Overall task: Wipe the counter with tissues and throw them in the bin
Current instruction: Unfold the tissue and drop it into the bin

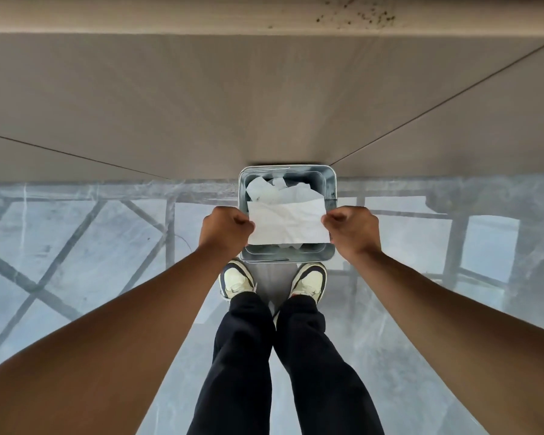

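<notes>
1. Two hands hold one tissue stretched flat over the bin: the left hand pinches its left edge, the right hand its right edge, fingers curled shut on the paper.
2. Fingertips are tucked under the fists, so how many fingers press the tissue cannot be told.
3. Most of the bin's opening is covered by the tissue; behind its far edge, crumpled tissues show inside the bin, and a scrap peeks out at the near edge.
4. Bin walls below the rim are hidden from this steep view; the bin is square, metal-grey, and stands against the cabinet front.
5. Above the cabinet front, the counter is cut off by the frame's top; dark specks lie on it, up and right of the bin.
6. Just beside the bin's near edge stand two shoes, with dark trousers partly covering them.
7. Glossy floor around the bin mirrors a lattice of bars, which blurs its own surface.
8. No writing can be read anywhere.
</notes>
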Action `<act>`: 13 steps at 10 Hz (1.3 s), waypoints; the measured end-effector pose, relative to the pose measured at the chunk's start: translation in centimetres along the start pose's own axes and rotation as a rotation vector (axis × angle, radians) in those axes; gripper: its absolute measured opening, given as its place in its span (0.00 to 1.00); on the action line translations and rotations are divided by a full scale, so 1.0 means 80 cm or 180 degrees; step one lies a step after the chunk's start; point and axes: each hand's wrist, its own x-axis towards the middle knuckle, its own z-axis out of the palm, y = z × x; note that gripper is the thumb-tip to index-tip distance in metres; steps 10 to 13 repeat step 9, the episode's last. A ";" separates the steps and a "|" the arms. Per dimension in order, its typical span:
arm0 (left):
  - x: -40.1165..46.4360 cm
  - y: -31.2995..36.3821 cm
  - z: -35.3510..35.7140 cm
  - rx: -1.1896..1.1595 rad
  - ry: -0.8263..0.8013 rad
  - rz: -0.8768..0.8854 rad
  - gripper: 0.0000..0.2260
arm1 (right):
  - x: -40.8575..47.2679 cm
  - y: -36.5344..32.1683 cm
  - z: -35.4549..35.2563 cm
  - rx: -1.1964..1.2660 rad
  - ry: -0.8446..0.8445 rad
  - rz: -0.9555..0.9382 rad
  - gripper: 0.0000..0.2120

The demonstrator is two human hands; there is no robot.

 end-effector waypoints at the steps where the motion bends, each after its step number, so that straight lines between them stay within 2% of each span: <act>1: -0.003 0.004 0.000 0.0125 -0.0017 0.0019 0.07 | -0.001 0.000 0.002 -0.0015 -0.0123 -0.0050 0.10; 3: -0.016 0.005 -0.011 0.0302 0.0153 -0.0140 0.12 | -0.013 -0.001 -0.008 -0.0139 -0.0165 -0.0070 0.12; 5: -0.034 0.017 -0.034 0.0711 -0.0004 -0.0108 0.11 | -0.030 -0.010 -0.040 -0.0234 -0.0252 -0.0172 0.13; 6: -0.053 0.033 -0.055 0.0965 -0.0112 -0.0067 0.17 | -0.041 -0.024 -0.062 -0.0275 -0.0374 -0.0306 0.15; 8: -0.133 0.067 -0.108 0.1572 -0.0399 0.0421 0.26 | -0.096 -0.070 -0.122 -0.0547 -0.0893 -0.0388 0.26; 9: -0.165 0.085 -0.134 0.1621 -0.0341 0.0388 0.28 | -0.123 -0.096 -0.148 -0.0863 -0.0986 -0.0462 0.27; 13: -0.165 0.085 -0.134 0.1621 -0.0341 0.0388 0.28 | -0.123 -0.096 -0.148 -0.0863 -0.0986 -0.0462 0.27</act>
